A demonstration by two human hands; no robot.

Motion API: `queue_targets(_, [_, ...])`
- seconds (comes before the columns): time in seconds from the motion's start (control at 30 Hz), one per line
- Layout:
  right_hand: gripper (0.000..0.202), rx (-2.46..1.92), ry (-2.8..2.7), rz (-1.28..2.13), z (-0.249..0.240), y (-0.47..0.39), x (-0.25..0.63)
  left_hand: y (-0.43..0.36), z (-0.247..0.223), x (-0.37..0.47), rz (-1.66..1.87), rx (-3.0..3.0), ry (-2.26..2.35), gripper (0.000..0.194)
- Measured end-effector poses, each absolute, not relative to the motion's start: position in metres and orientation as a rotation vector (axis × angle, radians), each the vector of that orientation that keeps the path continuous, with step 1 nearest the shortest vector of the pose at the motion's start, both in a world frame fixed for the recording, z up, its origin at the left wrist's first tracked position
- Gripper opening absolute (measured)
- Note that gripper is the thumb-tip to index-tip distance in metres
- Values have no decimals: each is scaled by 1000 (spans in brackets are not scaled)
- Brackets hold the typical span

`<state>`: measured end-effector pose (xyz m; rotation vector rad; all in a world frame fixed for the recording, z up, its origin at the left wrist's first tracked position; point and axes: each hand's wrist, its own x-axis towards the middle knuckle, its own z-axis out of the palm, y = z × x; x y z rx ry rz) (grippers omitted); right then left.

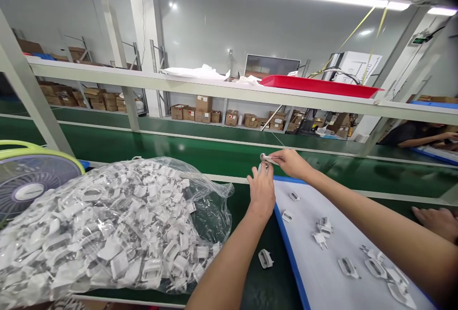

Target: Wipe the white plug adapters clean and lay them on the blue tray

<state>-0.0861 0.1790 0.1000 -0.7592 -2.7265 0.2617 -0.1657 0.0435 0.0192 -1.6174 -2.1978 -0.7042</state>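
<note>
My left hand (263, 188) is closed round a small white plug part, mostly hidden by its fingers, above the far left corner of a blue-edged white tray (296, 253). Beside it, my right hand (290, 161) pinches a thin white piece (271, 158) against the top of that part. Several white plug housings, one of them a ring-shaped housing (347, 268), lie scattered on the tray. A single housing (265, 258) rests on the green surface left of the tray. A large clear plastic bag (107, 219) full of white housings fills the left side.
A green fan (30, 181) stands at the far left. Behind the hands runs a green conveyor (200, 150), under a shelf with a red tray (318, 85). Another person's hand (434, 219) is at the right edge; a person's arms (425, 139) show farther back.
</note>
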Motion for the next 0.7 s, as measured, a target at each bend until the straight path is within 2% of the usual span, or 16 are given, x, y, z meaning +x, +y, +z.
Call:
queue_targets(0.43, [27, -798, -2719, 261, 101, 172, -80, 41, 16, -169, -719, -1645, -2204, 64])
queue_targets(0.7, [28, -808, -2692, 244, 94, 177, -80, 40, 14, -173, -718, -1669, -2202, 74])
